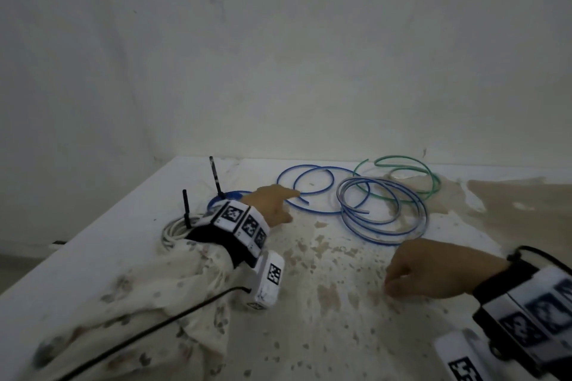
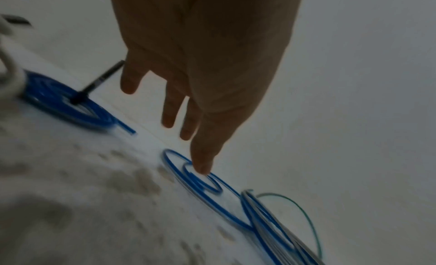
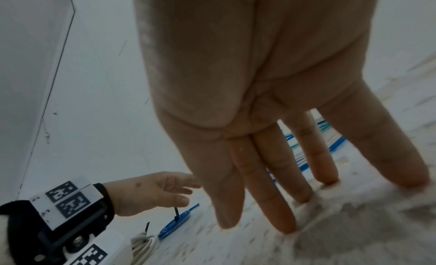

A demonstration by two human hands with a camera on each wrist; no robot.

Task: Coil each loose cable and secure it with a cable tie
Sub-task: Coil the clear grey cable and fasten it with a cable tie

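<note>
- I take the loose blue cable [image 1: 312, 187] as my reference. It lies in open loops on the stained white surface [image 1: 325, 303], toward the far wall [image 1: 278, 56].
- My left hand [image 1: 272, 202] is over the near-left arc of the loose blue cable, fingers straight and spread, holding nothing. In the left wrist view the index fingertip [image 2: 202, 166] lines up with the cable's inner loop; I cannot tell whether it touches.
- My right hand [image 1: 433, 272] is near-right of the loose blue cable, well apart from it. Its fingers [image 3: 283, 203] point down, straight and parted, tips at the surface, nothing held.
- The grey and blue cable [image 1: 383, 210] lies just right of the loose blue cable, in several untied loops that overlap its right side.
- The green cable [image 1: 411, 176] lies right of the loose blue cable and farther back, also untied, with the grey and blue loops crossing its near edge.
- The tied blue coil [image 1: 223, 196] sits left of the loose blue cable, mostly hidden behind my left wrist in the head view. A black cable tie [image 1: 215, 176] stands up from it.
- The white coil [image 1: 175, 230] lies farther left and nearer, partly under my patterned sleeve [image 1: 148, 303]. A second black tie [image 1: 186, 207] stands up from it.
- The wrist camera block [image 1: 244, 223] and its black lead [image 1: 154, 328] cover part of the surface left of the reference cable.
</note>
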